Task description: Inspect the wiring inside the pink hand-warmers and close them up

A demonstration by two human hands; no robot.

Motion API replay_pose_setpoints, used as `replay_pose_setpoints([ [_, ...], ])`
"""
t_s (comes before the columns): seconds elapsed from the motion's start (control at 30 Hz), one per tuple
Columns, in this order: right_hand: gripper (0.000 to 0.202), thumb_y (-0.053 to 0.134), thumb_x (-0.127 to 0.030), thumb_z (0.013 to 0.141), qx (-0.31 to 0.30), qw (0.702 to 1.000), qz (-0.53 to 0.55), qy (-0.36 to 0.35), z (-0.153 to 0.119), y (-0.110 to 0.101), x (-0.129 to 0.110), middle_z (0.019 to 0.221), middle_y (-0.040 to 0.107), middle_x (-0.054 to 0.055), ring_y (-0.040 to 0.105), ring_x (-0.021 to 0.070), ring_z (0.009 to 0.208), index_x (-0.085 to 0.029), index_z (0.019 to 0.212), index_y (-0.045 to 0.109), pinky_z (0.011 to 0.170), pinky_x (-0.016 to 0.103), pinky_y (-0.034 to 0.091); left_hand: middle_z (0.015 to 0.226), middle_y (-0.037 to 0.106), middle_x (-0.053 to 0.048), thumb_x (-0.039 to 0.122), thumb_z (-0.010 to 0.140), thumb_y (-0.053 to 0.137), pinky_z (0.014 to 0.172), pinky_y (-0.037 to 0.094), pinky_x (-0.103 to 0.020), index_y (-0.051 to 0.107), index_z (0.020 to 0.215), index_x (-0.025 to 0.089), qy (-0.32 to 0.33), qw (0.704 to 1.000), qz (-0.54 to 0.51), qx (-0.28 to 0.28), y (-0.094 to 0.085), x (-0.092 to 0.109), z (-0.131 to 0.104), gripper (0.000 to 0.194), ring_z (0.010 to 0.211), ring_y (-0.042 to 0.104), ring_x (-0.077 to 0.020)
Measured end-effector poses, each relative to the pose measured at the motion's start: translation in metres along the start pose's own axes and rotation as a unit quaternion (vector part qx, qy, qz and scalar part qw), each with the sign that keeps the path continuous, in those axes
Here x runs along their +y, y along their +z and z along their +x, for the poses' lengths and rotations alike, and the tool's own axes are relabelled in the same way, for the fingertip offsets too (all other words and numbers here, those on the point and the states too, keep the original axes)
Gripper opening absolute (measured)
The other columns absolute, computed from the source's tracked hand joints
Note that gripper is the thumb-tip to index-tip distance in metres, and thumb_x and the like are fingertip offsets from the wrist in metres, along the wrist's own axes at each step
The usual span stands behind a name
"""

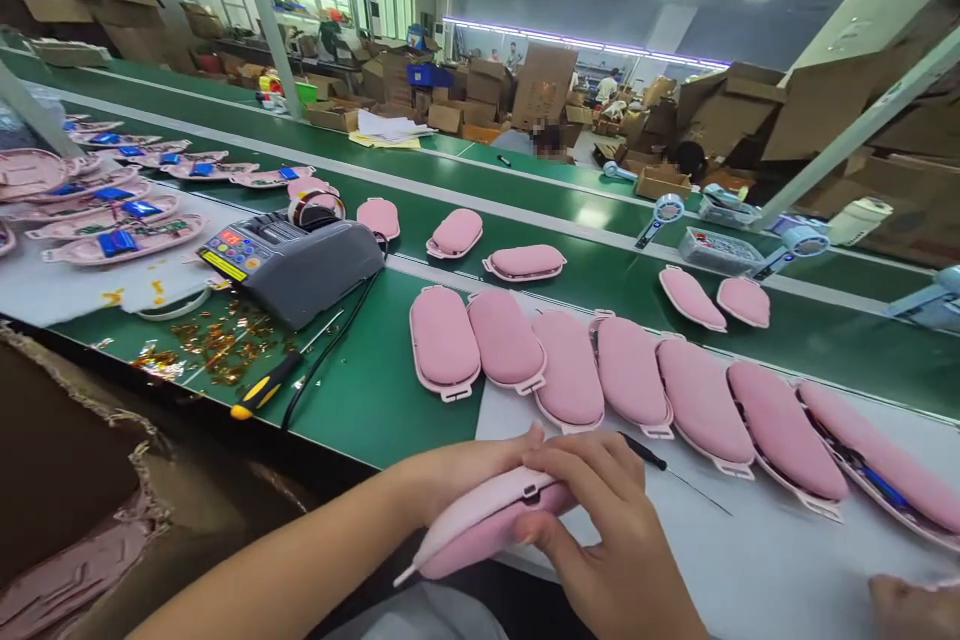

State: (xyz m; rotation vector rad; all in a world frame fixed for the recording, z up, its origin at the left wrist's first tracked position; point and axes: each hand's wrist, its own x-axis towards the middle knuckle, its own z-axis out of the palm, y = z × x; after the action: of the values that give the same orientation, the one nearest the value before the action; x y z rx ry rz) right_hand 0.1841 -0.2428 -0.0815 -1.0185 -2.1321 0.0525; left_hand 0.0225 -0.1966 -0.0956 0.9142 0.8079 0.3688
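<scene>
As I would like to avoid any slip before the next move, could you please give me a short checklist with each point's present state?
1. Case held: ok, left hand and right hand are both on it.
2. Its seam shut all round: cannot tell, the hands hide part of it.
3. Black screwdriver laid down: ok, on the white sheet beyond the right hand.
4. Yellow screwdriver away from the table edge: not ok, its handle reaches the edge.
5. Rightmost case in the row shut: not ok, a blue part shows in its gap.
6. Co-worker's hand clear: ok, apart at lower right.
</scene>
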Motion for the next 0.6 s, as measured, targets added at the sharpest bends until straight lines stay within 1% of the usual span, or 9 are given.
replay_pose_setpoints([
  [0.07, 0.030, 0.052, -0.049, 0.091, 0.045, 0.999, -0.008, 0.016, -0.006, 0.004, 0.001, 0.085, 0.067, 0.002, 0.056, 0.0187, 0.082, -0.021, 0.096, 0.061, 0.075, 0.033, 0.042, 0.075, 0.065, -0.002, 0.066, 0.076, 0.054, 0.074, 0.048, -0.030, 0.070, 0.085, 0.020, 0.051, 0.995, 0.070, 0.056, -0.003, 0.007, -0.016, 0.050, 0.074, 0.058, -0.0173],
  [0.1, 0.031, 0.051, -0.050, 0.091, 0.075, 0.996, -0.026, 0.029, -0.010, 0.008, 0.002, 0.085, 0.066, 0.003, 0.056, 0.0190, 0.083, -0.020, 0.096, 0.061, 0.076, 0.033, 0.040, 0.093, 0.068, -0.003, 0.063, 0.081, 0.050, 0.083, 0.046, -0.030, 0.071, 0.094, 0.022, 0.132, 0.966, 0.177, 0.136, -0.005, 0.007, -0.025, 0.048, 0.089, 0.059, -0.0185],
  [0.13, 0.031, 0.050, -0.048, 0.092, 0.105, 0.992, -0.048, 0.049, -0.015, 0.014, 0.002, 0.086, 0.065, 0.005, 0.055, 0.0195, 0.085, -0.019, 0.097, 0.060, 0.078, 0.033, 0.039, 0.109, 0.066, -0.004, 0.058, 0.085, 0.047, 0.092, 0.044, -0.033, 0.070, 0.102, 0.025, 0.193, 0.925, 0.274, 0.177, -0.007, 0.005, -0.032, 0.044, 0.104, 0.057, -0.0210],
  [0.2, 0.026, 0.050, -0.040, 0.094, 0.129, 0.985, -0.083, 0.084, -0.023, 0.025, 0.003, 0.089, 0.064, 0.006, 0.054, 0.0205, 0.088, -0.017, 0.100, 0.060, 0.081, 0.034, 0.038, 0.112, 0.066, -0.005, 0.049, 0.084, 0.055, 0.088, 0.047, -0.033, 0.066, 0.110, 0.027, 0.269, 0.836, 0.414, 0.242, -0.008, -0.005, -0.040, 0.036, 0.103, 0.059, -0.0214],
  [0.27, 0.024, 0.049, -0.034, 0.095, 0.100, 0.985, -0.089, 0.111, -0.032, 0.034, 0.004, 0.098, 0.063, 0.009, 0.053, 0.0220, 0.094, -0.017, 0.109, 0.059, 0.084, 0.036, 0.039, 0.105, 0.068, -0.006, 0.032, 0.090, 0.051, 0.081, 0.050, -0.032, 0.065, 0.106, 0.023, 0.311, 0.739, 0.506, 0.317, -0.004, -0.021, -0.040, 0.024, 0.095, 0.062, -0.0201],
  [0.33, 0.030, 0.046, -0.032, 0.097, 0.061, 0.988, -0.073, 0.124, -0.038, 0.038, 0.006, 0.109, 0.061, 0.010, 0.052, 0.0231, 0.102, -0.017, 0.122, 0.054, 0.086, 0.037, 0.041, 0.105, 0.068, -0.008, 0.024, 0.092, 0.046, 0.081, 0.051, -0.033, 0.063, 0.107, 0.018, 0.342, 0.670, 0.556, 0.353, 0.002, -0.034, -0.034, 0.023, 0.096, 0.062, -0.0204],
  [0.37, 0.033, 0.045, -0.031, 0.097, 0.054, 0.989, -0.061, 0.126, -0.040, 0.039, 0.007, 0.112, 0.061, 0.011, 0.052, 0.0231, 0.104, -0.017, 0.126, 0.051, 0.086, 0.037, 0.042, 0.106, 0.067, -0.010, 0.023, 0.092, 0.046, 0.084, 0.051, -0.033, 0.062, 0.109, 0.016, 0.356, 0.649, 0.569, 0.357, 0.005, -0.039, -0.030, 0.024, 0.099, 0.061, -0.0210],
  [0.43, 0.032, 0.045, -0.028, 0.097, 0.062, 0.989, -0.043, 0.123, -0.043, 0.040, 0.009, 0.111, 0.061, 0.010, 0.053, 0.0224, 0.103, -0.018, 0.127, 0.050, 0.087, 0.037, 0.042, 0.108, 0.066, -0.011, 0.022, 0.091, 0.048, 0.087, 0.049, -0.034, 0.059, 0.113, 0.015, 0.384, 0.626, 0.577, 0.357, 0.007, -0.043, -0.022, 0.025, 0.102, 0.058, -0.0210],
  [0.6, 0.021, 0.049, -0.020, 0.095, 0.136, 0.980, -0.085, 0.118, -0.032, 0.048, 0.013, 0.101, 0.065, 0.008, 0.056, 0.0216, 0.094, -0.019, 0.114, 0.057, 0.084, 0.038, 0.042, 0.099, 0.069, -0.006, 0.011, 0.088, 0.050, 0.083, 0.046, -0.033, 0.060, 0.107, 0.018, 0.426, 0.608, 0.548, 0.385, 0.005, -0.038, -0.002, 0.022, 0.093, 0.058, -0.0178],
])
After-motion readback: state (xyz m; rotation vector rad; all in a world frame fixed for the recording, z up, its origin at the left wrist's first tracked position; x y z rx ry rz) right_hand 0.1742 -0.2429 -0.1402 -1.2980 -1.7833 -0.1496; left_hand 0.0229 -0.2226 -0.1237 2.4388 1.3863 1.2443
